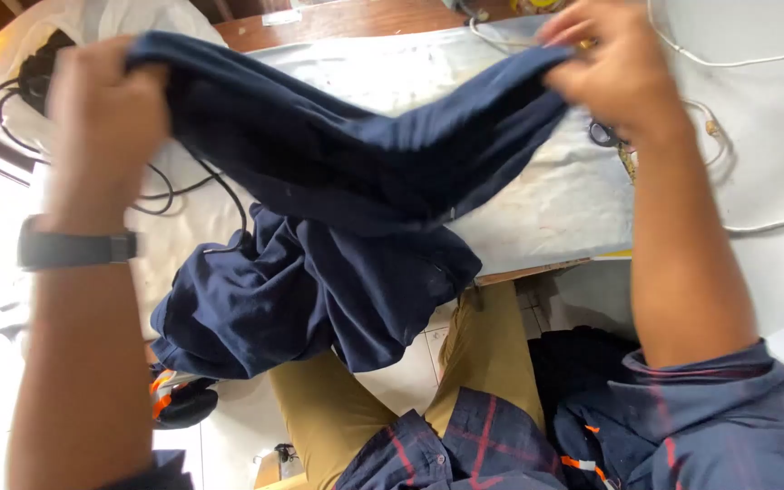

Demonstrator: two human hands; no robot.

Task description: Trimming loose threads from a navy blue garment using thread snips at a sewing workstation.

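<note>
Gripping: both hands are closed on one dark navy garment (338,172) and hold it raised above the work surface.
Left hand: the left hand (106,118) is clenched around one end of the garment, fingers wrapped into the cloth, back of the hand toward the camera.
Left wrist: a dark wristwatch (74,247) sits on the forearm just below the hand.
Right hand: the right hand (614,68) pinches the other end of the garment between fingers and thumb; a ring shows on one finger.
Garment position: the held edge spans from hand to hand and sags in the middle; the rest hangs down in folds over the near edge of the table, in front of the person's legs.
Surface: a table covered with a pale, stained cloth pad (537,200) lies under the garment; a brown wooden edge shows at its far side.
Cables: black cables (170,186) loop over the left part of the surface; a white cord (737,62) runs across the right part.
Small items: scissors (605,136) lie on the pad just below the right hand.
Far left: a white plastic bag (74,23) lies behind the left hand.
Floor area: pale tiles (419,358) show between the tan trousers (492,349); dark fabric with orange trim (179,399) lies low on the left.
</note>
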